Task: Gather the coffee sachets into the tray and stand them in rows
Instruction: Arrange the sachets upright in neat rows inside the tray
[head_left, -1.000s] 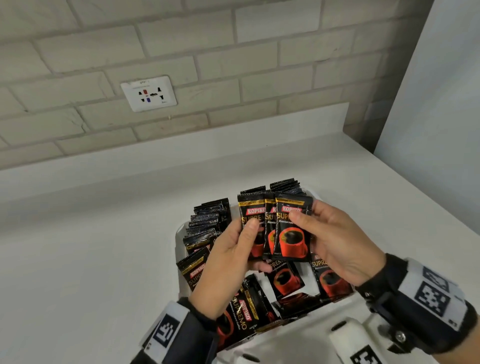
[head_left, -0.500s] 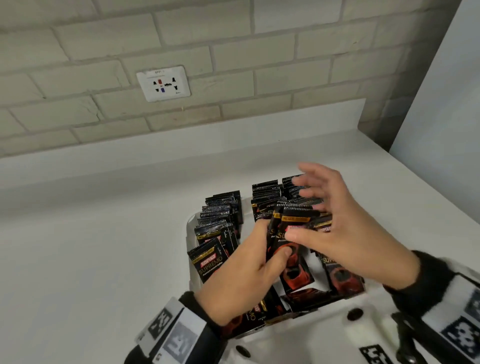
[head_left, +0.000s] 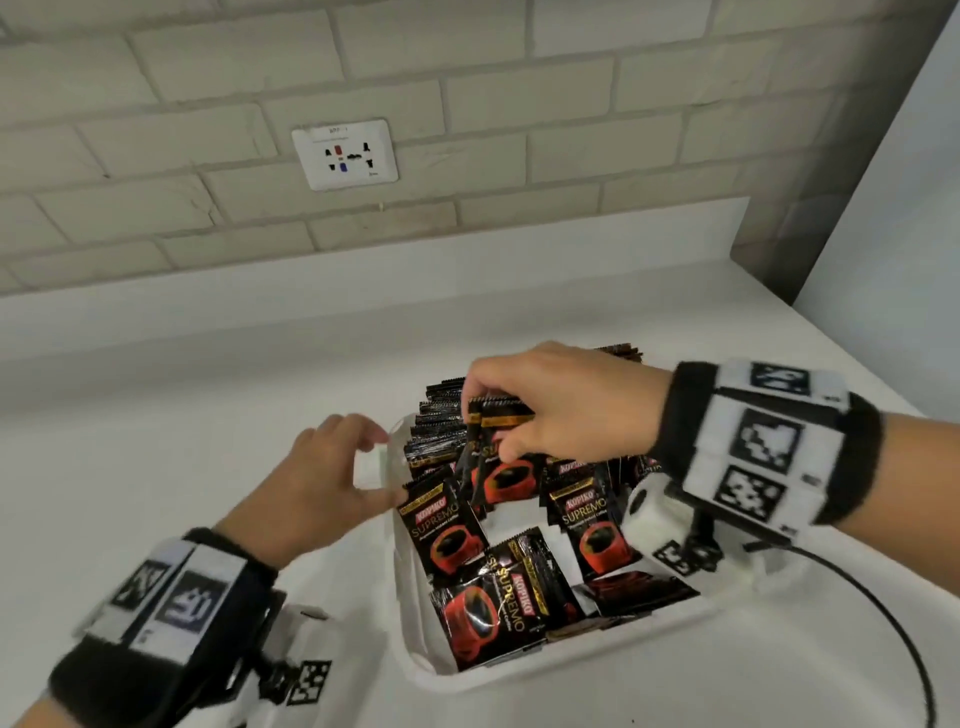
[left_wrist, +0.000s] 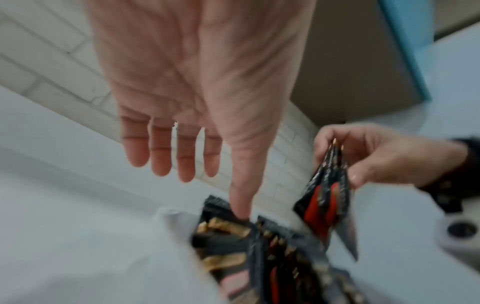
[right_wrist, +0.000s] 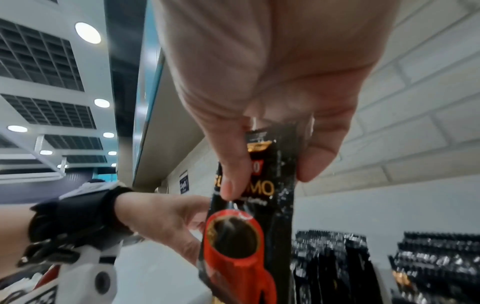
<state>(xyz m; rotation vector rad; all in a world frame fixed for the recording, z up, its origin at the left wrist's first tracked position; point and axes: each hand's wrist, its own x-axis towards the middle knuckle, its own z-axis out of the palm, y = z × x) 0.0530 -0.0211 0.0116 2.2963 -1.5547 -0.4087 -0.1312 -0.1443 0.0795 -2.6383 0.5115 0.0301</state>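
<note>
While your right hand (head_left: 561, 405) hangs over the white rectangular plastic tray (head_left: 519, 675), its thumb and fingers pinch the top of a small bunch of black foil coffee sachets printed with a red cup (head_left: 501, 457), held upright above the tray's middle; the right wrist view shows your thumb pressed across the front sachet's gold lettering. Your left hand (head_left: 322, 488) sits at the tray's left rim, holding nothing, and the left wrist view shows its fingers (left_wrist: 161, 152) straight and relaxed with the thumb reaching down to the tops of the sachets standing there. At the far end of the tray, standing rows of black sachets (head_left: 436, 431) are packed edge-on, side by side. Nearer you, loose sachets (head_left: 498, 597) lie flat or lean at angles on the tray floor, several face up with the red cup showing. The tray rests on a white countertop (head_left: 182, 426) that meets a pale brick wall (head_left: 519, 104), where a white wall socket plate (head_left: 344, 154) is mounted. Black wristbands carrying white marker blocks (head_left: 748, 452) wrap both wrists, and a black cable (head_left: 883, 613) curves across the counter at the right.
</note>
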